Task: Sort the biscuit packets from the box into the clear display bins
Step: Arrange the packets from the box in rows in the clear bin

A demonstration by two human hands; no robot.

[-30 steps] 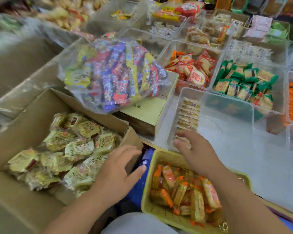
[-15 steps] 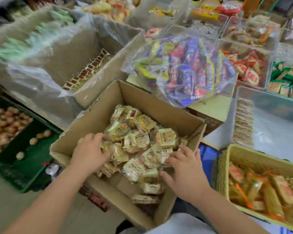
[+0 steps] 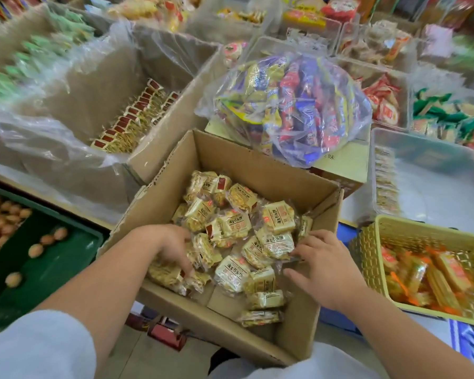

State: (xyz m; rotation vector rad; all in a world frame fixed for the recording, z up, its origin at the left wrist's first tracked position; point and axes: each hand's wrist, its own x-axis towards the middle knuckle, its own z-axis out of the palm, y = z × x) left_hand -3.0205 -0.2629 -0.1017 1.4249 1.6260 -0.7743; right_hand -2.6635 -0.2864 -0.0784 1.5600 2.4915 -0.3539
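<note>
Your left hand [image 3: 170, 244] is down in the box [image 3: 230, 157], reaching in over its near left edge, palm down and knuckles up. Its fingers [image 3: 185, 265] are curled into the heap and closed round a packet or two there.

The packets [image 3: 230, 225] lie loose across the box floor from that hand to the right wall. They are piled thickest in the middle and thin out towards the near edge, where bare cardboard shows. They are short, blocky packs tumbled every way, so you have no common long axis to line up with; take each as it lies.

Your right hand [image 3: 323, 266] is by the box's right wall, palm down, with the wrist coming in over the near right corner. Its fingers [image 3: 304, 243] are spread and lightly bent, the tips touching a packet just to their left and the thumb held apart below. They grasp nothing yet.

As I judge it, the coming move turns on one relation. The packets sit left of those fingertips, while the bin [image 3: 433, 157] lies the other way, beyond the box's far right corner, with a row of packs along its left wall. Your right hand is the nearer one to it. The basket [image 3: 422, 222] stands just right of the box, in front of the bin, so carry over its rim.
</note>
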